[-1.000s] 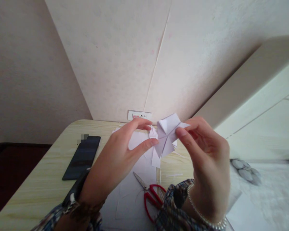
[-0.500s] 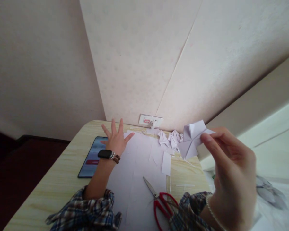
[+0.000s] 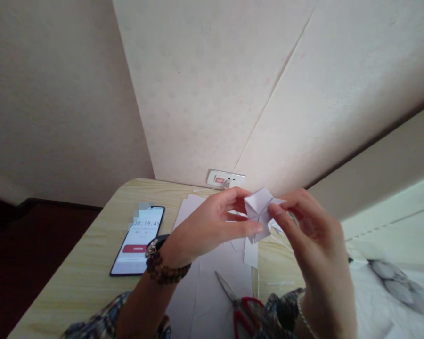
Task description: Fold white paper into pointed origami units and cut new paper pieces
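Observation:
A small folded white paper piece (image 3: 259,205) is held up above the table between both hands. My right hand (image 3: 313,240) pinches its right-hand point between thumb and finger. My left hand (image 3: 212,223) grips it from the left, with the thumb on its lower front and the fingers behind it. Below lie white paper sheets (image 3: 187,301) and a narrow paper strip (image 3: 250,254). Scissors with red handles (image 3: 242,310) rest on the sheets, partly covered by my right sleeve. Other folded pieces behind my hands are mostly hidden.
A phone (image 3: 141,242) showing a running timer lies on the left of the wooden table (image 3: 85,263). At the back, a wall socket (image 3: 226,179) with a plug in it sits just above the table edge. Patterned white fabric (image 3: 399,287) shows at the right.
My left hand has moved right from its spread pose near the phone and taken hold of the folded paper. My right hand has shifted slightly left with it. The phone screen is now bright.

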Demonstrator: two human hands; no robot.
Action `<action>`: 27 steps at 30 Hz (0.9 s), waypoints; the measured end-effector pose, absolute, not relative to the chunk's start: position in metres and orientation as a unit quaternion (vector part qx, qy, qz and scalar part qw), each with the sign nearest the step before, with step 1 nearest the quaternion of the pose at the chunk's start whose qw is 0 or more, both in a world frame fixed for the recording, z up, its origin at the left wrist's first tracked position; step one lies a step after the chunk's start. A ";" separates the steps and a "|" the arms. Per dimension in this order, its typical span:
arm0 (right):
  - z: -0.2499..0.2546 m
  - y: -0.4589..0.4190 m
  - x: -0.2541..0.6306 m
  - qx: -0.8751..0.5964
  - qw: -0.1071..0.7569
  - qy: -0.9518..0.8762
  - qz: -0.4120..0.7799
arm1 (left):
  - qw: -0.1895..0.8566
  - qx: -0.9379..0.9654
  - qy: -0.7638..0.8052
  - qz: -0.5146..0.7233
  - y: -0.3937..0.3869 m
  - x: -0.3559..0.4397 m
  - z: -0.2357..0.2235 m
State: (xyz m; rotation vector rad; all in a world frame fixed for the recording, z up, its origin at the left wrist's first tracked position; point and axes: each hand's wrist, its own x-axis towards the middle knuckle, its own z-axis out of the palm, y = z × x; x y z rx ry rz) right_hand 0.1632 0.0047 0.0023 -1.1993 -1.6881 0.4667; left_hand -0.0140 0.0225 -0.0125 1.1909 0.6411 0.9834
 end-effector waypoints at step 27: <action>-0.066 0.057 0.140 -0.505 0.504 -0.652 0.257 | 0.687 0.368 0.356 0.516 0.062 -0.003 -0.092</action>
